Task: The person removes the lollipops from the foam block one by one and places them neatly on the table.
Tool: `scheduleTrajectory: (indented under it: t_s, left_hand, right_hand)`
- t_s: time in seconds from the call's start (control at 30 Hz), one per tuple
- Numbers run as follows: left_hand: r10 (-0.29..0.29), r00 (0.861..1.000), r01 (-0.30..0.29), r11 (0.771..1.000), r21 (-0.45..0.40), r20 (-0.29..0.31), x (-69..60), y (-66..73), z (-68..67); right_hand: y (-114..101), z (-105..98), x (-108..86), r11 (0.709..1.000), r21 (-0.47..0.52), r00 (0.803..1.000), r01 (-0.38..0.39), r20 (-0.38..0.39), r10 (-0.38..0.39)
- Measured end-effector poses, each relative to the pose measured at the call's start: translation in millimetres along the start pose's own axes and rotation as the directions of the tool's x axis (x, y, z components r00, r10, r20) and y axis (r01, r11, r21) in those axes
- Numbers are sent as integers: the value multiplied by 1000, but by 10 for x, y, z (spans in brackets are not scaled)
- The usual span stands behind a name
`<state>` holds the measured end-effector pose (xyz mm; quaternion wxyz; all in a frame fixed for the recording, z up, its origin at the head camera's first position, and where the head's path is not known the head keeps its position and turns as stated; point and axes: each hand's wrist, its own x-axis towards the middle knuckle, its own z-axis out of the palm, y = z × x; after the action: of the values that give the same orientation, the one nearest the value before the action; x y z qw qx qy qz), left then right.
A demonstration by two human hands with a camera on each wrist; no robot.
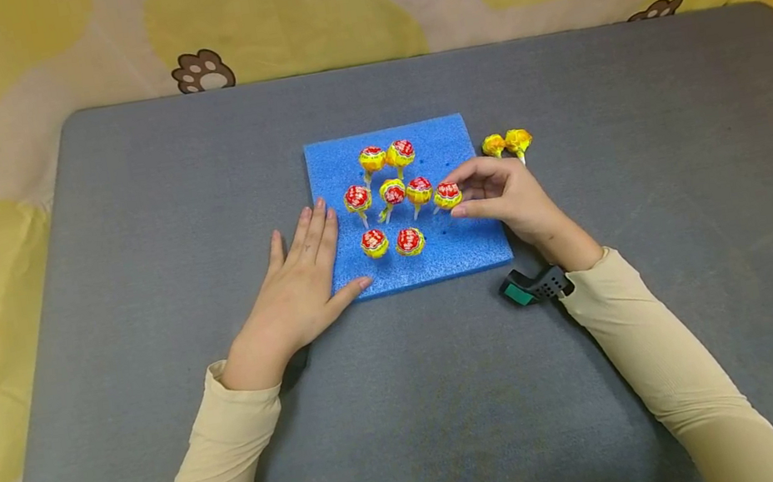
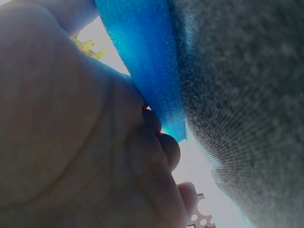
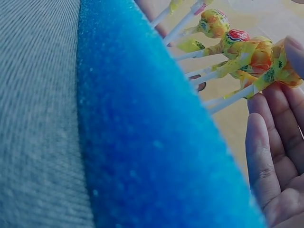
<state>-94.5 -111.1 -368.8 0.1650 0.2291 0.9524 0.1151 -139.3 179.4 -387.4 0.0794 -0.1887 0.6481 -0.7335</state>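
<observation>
One lollipop (image 1: 448, 196) is pinched by the right hand (image 1: 519, 201) — the foam block (image 1: 467, 247) seemingly steadied by the left hand (image 1: 294, 293), fingers straight.

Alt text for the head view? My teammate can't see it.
The right hand holds a lollipop over a blue foam block while the left hand rests at the block's left edge. Seven more lollipops stand in the block; two others are on the gray table beside it.
</observation>
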Motion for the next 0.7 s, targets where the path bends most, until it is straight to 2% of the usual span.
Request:
scheduleTrajectory:
  t_s: [0.23,0.7]
  left_hand:
    - [-2,1000,2,1000,5,-2,-4,1,3]
    - [-10,1000,10,1000,8,0,-4,6,7]
  right_hand:
    - [1,-15,-3,1000,19,1000,15,-16,-15]
    - [-1,-19,2,988,141,996,64,-70,-55]
